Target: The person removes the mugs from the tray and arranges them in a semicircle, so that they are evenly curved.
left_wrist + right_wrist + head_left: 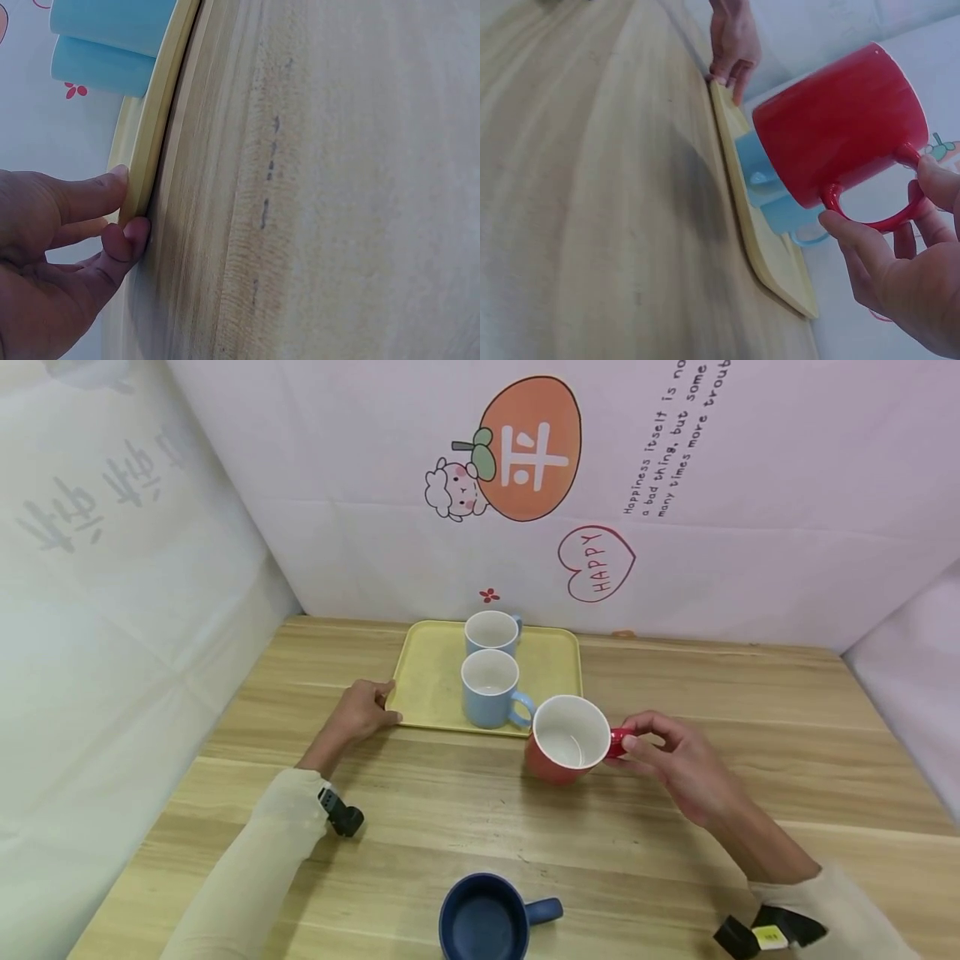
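A red mug (840,124) with a white inside hangs above the table, tilted, near the tray's front right corner. My right hand (678,768) grips it by its red handle (618,742). On the yellow tray (427,681) stand two light blue mugs, the front one (483,703) before the back one (491,631). My left hand (362,710) pinches the tray's left front corner between thumb and fingers, as the left wrist view (56,247) also shows. Nearer the front edge of the head view, a dark blue mug (486,918) sits on the table with its handle pointing right.
The wooden table (750,710) meets a white printed cloth (375,527) right behind the tray. Another white cloth (135,610) closes off the left side. Black devices are strapped at both wrists.
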Available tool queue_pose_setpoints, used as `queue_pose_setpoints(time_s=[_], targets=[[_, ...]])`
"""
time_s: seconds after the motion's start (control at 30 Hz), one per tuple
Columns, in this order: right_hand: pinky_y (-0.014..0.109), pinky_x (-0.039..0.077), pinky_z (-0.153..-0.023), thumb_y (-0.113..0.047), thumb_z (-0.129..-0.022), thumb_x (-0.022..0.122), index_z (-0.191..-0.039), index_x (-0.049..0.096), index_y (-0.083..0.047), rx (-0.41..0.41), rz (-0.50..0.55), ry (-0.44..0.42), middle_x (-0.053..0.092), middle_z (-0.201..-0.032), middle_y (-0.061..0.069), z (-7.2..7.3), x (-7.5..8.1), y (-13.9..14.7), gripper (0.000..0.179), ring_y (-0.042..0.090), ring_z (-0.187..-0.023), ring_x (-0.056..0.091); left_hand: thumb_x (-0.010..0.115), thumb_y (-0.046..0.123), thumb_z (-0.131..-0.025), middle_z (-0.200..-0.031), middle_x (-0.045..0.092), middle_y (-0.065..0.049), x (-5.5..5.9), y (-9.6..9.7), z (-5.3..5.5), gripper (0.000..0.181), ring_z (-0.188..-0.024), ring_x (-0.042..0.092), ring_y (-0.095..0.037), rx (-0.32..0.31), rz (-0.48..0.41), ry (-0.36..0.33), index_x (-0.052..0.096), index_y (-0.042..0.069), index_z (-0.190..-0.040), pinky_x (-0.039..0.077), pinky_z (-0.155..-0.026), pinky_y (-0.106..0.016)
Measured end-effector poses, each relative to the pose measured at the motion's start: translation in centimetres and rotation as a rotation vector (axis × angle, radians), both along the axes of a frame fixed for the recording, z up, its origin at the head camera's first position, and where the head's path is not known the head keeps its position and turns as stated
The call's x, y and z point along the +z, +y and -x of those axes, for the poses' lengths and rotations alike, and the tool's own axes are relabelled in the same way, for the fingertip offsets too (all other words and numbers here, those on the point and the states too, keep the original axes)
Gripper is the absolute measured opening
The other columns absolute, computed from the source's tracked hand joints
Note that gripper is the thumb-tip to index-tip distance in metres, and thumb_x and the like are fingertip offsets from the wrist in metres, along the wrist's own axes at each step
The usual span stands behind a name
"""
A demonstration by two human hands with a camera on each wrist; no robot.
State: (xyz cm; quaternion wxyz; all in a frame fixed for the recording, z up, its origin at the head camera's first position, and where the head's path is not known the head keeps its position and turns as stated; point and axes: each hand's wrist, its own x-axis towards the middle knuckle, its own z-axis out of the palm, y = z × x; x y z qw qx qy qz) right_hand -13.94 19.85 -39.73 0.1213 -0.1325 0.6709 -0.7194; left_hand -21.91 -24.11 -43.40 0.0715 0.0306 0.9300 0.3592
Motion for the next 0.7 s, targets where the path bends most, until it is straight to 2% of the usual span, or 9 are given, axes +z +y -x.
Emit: queue_pose_setpoints(time_s=[0.23, 0.5, 0.7], targets=[[0.038, 0.053, -0.084, -0.003, -0.099, 0.062, -0.112, 0.062, 0.007, -0.052, -0.051, -0.025, 0.056, -0.112, 0.012, -1.0, -0.8, -0.5, 0.017, 0.022, -0.096, 0.068, 0.078, 0.002, -0.085, -0.086, 0.068, -0.015, -0.1, -0.1, -0.1, 0.064, -0.065, 0.048, -0.016, -0.011, 0.01, 0.004, 0.047, -0.012, -0.139, 0.04, -0.061, -0.028], [0.041, 0.052, -0.085, 0.007, -0.098, 0.057, -0.107, 0.064, 0.006, 0.007, 0.049, 0.01, 0.058, -0.109, 0.012, -1.7, -1.6, -0.2, 0.011, 0.025, -0.096, 0.07, 0.078, 0.003, -0.084, -0.081, 0.066, -0.013, -0.1, -0.2, 0.1, 0.064, -0.064, 0.047, -0.016, -0.016, 0.018, 0.016, 0.048, -0.012, -0.139, 0.04, -0.06, -0.029], [0.043, 0.053, -0.084, 0.01, -0.097, 0.057, -0.106, 0.065, 0.004, 0.035, 0.074, 0.024, 0.062, -0.106, 0.011, -2.3, -2.0, -0.7, 0.013, 0.025, -0.094, 0.071, 0.078, 0.004, -0.085, -0.081, 0.065, -0.012, -0.2, -0.3, 0.1, 0.065, -0.064, 0.046, -0.016, -0.012, 0.006, 0.009, 0.047, -0.011, -0.139, 0.04, -0.061, -0.029]])
